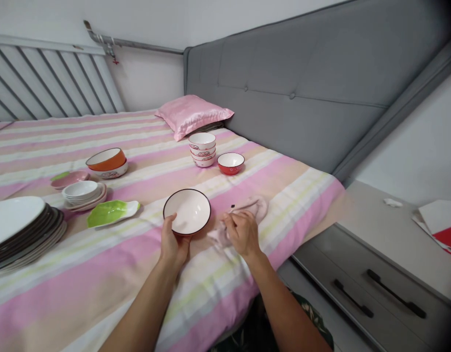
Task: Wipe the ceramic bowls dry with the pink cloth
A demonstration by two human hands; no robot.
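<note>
In my left hand (174, 247) is a white bowl (190, 212) with a dark rim, tilted toward me; the thumb lies over its near edge and the other fingers are underneath. My right hand (243, 232) is closed on a crumpled pale pink cloth (260, 208), which spreads over the bed just right of the bowl. Beyond the cloth sits a red bowl (231, 168) with a white inside, beside a stack of white patterned bowls (203, 152).
On the striped bed (111, 259) at left are a stack of plates (23, 239), a green leaf-shaped dish (110, 213), small white dishes (82, 189) and an orange bowl (111, 161) on another bowl. A pink pillow (194, 112) lies by the grey headboard (276, 73); right stands a nightstand (386, 234).
</note>
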